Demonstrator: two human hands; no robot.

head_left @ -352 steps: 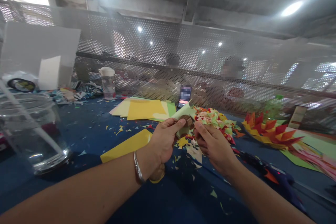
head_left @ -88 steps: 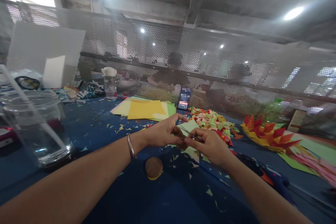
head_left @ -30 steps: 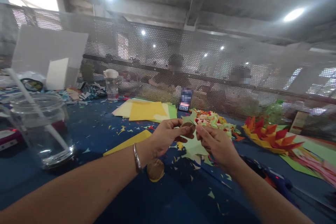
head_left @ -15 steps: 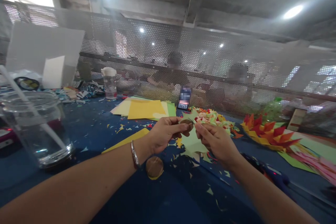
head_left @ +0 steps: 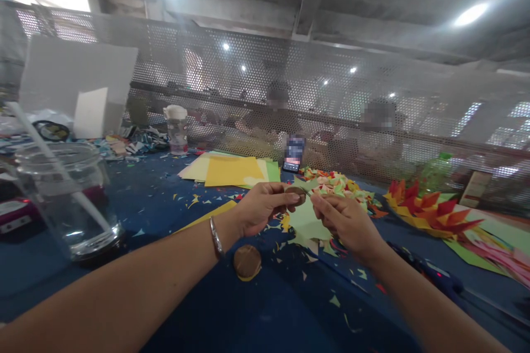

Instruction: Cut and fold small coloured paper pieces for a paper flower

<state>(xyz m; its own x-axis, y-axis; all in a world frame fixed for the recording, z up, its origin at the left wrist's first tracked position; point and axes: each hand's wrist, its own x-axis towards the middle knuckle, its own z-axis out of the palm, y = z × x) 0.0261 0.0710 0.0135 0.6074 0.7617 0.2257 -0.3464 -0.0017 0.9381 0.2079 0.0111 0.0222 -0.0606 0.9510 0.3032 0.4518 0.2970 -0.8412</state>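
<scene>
My left hand (head_left: 265,207) pinches a small round brown disc (head_left: 296,193) by its edge between thumb and fingers. My right hand (head_left: 345,220) is closed close beside it, pinching a thin dark pointed tool (head_left: 307,192) whose tip meets the disc's right edge; its kind is too small to tell. Below my left wrist, a second brown disc (head_left: 247,262) with a yellow rim lies on the blue table. Pale green paper (head_left: 308,220) and cut scraps lie beneath my hands.
Yellow and green paper sheets (head_left: 232,170), a lit phone (head_left: 293,154) and a scrap heap (head_left: 342,183) stand behind my hands. On the right are a red-orange paper flower (head_left: 430,212) and a blue glue gun (head_left: 439,278); on the left, a clear cup with straw (head_left: 68,204).
The whole view has shifted slightly to the right. My right fingertips sit a little farther from the disc, and more of the thin tool shows between the hands.
</scene>
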